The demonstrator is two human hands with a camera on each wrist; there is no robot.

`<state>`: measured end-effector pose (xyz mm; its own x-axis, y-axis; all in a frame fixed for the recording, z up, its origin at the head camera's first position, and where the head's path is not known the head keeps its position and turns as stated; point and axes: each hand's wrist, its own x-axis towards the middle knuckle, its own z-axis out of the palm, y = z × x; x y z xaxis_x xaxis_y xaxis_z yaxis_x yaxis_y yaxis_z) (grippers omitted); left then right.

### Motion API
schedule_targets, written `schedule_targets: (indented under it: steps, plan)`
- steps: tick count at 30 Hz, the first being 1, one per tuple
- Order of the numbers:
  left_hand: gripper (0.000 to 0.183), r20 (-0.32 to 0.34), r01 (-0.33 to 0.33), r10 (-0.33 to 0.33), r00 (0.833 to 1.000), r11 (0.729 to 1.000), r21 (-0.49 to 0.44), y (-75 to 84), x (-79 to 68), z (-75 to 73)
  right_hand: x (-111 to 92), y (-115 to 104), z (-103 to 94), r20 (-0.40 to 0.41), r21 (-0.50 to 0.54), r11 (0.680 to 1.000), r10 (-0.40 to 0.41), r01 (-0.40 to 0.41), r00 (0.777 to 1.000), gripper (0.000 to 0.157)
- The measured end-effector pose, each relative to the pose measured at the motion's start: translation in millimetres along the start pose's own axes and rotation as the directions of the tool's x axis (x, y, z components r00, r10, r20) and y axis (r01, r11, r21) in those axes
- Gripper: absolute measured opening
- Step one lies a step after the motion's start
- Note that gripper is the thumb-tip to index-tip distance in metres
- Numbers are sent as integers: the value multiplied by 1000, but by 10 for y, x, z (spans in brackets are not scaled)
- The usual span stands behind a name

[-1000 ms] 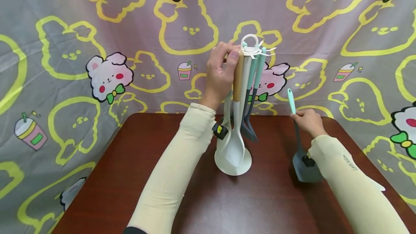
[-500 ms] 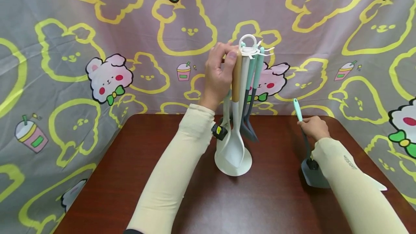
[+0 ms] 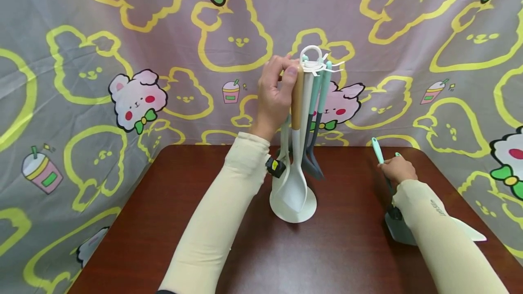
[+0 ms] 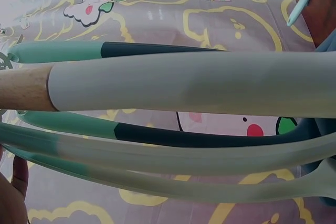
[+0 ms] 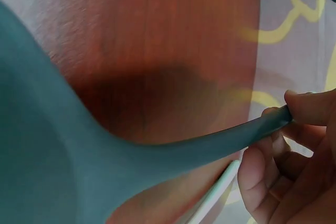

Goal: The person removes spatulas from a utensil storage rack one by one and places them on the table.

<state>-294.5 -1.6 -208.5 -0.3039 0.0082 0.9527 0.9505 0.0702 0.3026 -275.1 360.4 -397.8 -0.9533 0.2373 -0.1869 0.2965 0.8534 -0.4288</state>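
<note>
My left hand [image 3: 275,94] holds the top of a white utensil rack [image 3: 309,205], its thumb against the wooden handle [image 3: 298,99] of a spoon with a pale bowl [image 3: 295,192]. Mint-handled utensils with dark blue-grey shafts [image 4: 173,135] hang around the rack, beside others with pale shafts [image 4: 210,159]. At the right, my right hand [image 3: 397,169] pinches a turner [image 3: 377,151] by its shaft, just below the mint handle. The turner's dark blue-grey blade [image 5: 37,124] tilts low over the table, partly hidden by the sleeve in the head view.
A white utensil [image 3: 470,230] lies on the brown table [image 3: 196,185] under the right forearm; its mint handle end [image 3: 398,154] shows behind the right hand. A patterned curtain [image 3: 245,17] stands along the table's back and sides.
My right hand has moved right and down with the turner, bringing it lower beside the lying utensil, whose mint end now shows. My left hand stays at the rack.
</note>
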Motion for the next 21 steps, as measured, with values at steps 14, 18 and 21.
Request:
schedule_targets:
  steps: [14,18,21]
  plan:
    - [19,2,15,-15,1000,1000,4,-10,10,-36,-16,164,56,33,-21,999,51,-50,998,31]
    - [18,2,0,0,1000,1000,1,-2,22,-39,30,232,98,20,-46,998,47,-46,999,38]
    - [18,11,-1,1,1000,1000,0,10,35,-34,52,271,125,12,-71,997,44,-43,999,46]
